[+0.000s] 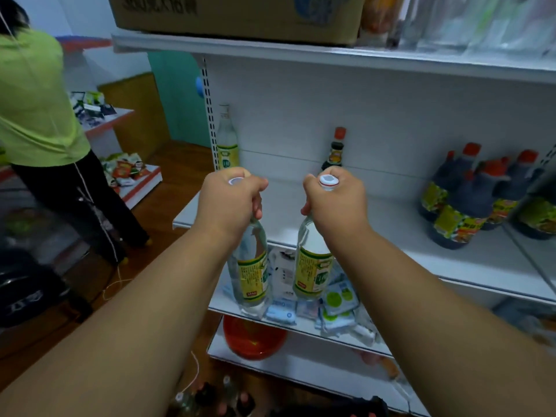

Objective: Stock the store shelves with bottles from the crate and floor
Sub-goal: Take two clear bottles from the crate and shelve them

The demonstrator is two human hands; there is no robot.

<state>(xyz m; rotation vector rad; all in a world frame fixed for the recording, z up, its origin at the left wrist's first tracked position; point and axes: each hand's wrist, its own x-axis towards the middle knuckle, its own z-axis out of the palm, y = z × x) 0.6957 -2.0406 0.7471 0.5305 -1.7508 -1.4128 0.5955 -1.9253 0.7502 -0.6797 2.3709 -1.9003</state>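
My left hand (230, 200) grips the neck of a clear bottle with a yellow-green label (251, 272). My right hand (334, 203) grips the neck of a second, matching bottle (313, 266). Both bottles hang upright in the air in front of the white middle shelf (391, 218), their white caps showing above my fists. One more clear bottle (227, 139) stands at the shelf's back left, and a dark sauce bottle with a red cap (335, 149) stands behind my right hand. Several more bottles (210, 397) stand on the floor below.
Several large dark jugs with red caps (469, 200) fill the shelf's right end. A cardboard box (240, 16) sits on the top shelf. Small packets (331, 308) lie on the lower shelf, above a red basin (255, 338). A person in a green shirt (33, 97) stands at left.
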